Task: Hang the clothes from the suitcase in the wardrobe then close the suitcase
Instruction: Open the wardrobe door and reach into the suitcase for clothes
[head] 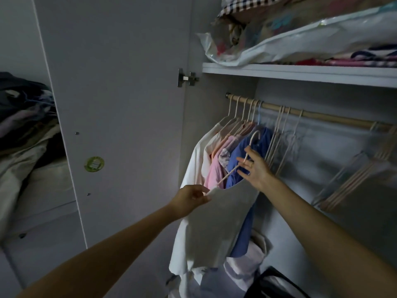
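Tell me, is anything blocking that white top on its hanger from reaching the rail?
Nothing solid. The white top hangs from the hanger below the rail; a bare stretch lies between the blue shirt and the empty hangers.

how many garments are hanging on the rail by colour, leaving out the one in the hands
Judging by what shows at the left end of the rail; layers behind may be hidden.
White garment: 1
Pink garments: 2
Blue garment: 1
Total: 4
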